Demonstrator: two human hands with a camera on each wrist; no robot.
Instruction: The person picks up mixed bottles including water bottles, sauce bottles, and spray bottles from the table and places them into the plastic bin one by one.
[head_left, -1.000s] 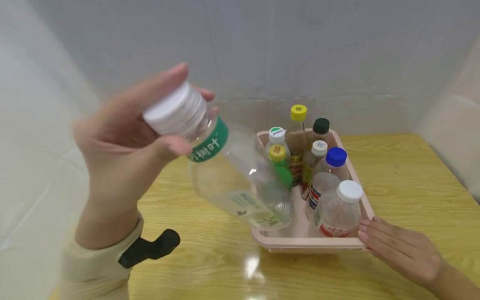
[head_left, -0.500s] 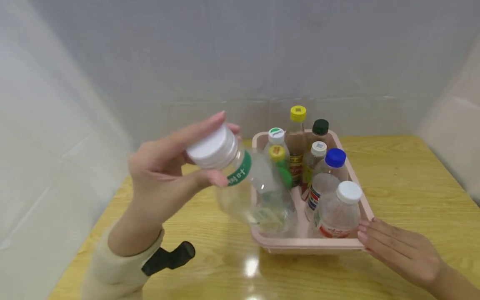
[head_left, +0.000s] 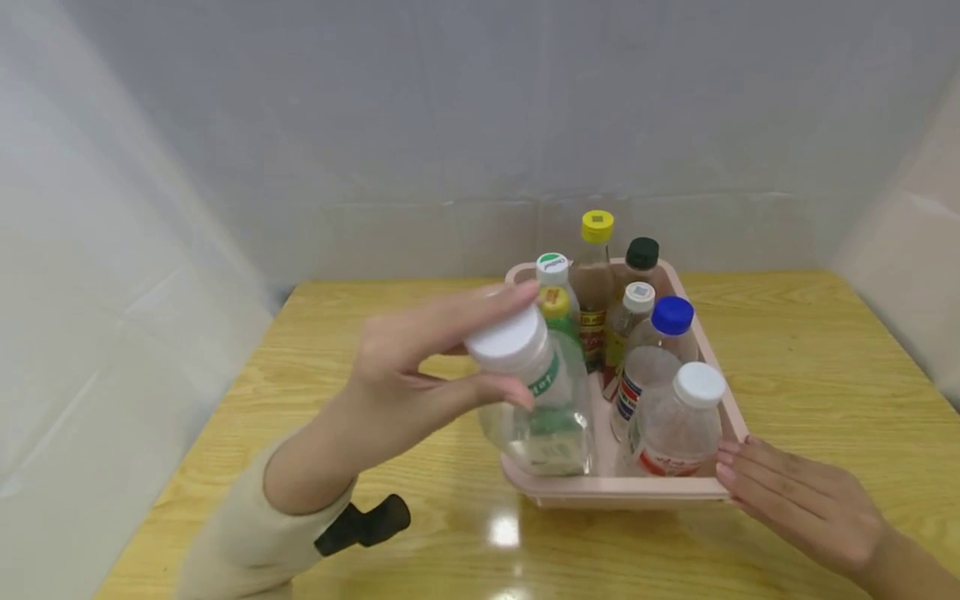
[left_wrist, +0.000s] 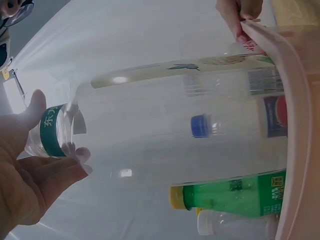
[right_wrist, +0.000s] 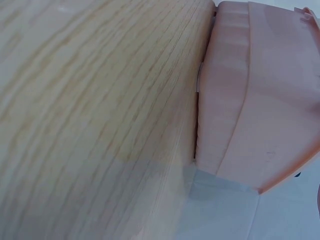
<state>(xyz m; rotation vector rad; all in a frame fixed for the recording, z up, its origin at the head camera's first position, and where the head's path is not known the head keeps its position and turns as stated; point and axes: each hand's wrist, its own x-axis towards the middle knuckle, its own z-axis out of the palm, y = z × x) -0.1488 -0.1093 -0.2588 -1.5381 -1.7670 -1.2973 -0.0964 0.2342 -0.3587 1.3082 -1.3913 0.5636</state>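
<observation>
My left hand (head_left: pixel 408 392) grips a large clear plastic bottle (head_left: pixel 555 442) by its white cap and neck, thumb on the near side. The bottle has a green neck label and stands almost upright in the near left corner of a pink plastic basket (head_left: pixel 637 486). In the left wrist view, the lower end of this bottle (left_wrist: pixel 160 140) passes behind the basket's rim (left_wrist: pixel 298 135). My right hand (head_left: pixel 813 504) rests straight fingers against the basket's near right corner. Right of the held bottle is a white-capped clear bottle (head_left: pixel 678 429).
Other bottles stand in the basket: one blue-capped (head_left: pixel 672 317), one green with a yellow cap (left_wrist: pixel 230 196), a tall yellow-capped one (head_left: pixel 597 227) and several more behind. The basket sits on a wood-grain table (head_left: pixel 795 350) before a pale sheet backdrop (head_left: pixel 375 125).
My left hand has moved right and down with the clear bottle, which has swung from a strong tilt to nearly upright over the basket's near left corner. The right hand stays in place.
</observation>
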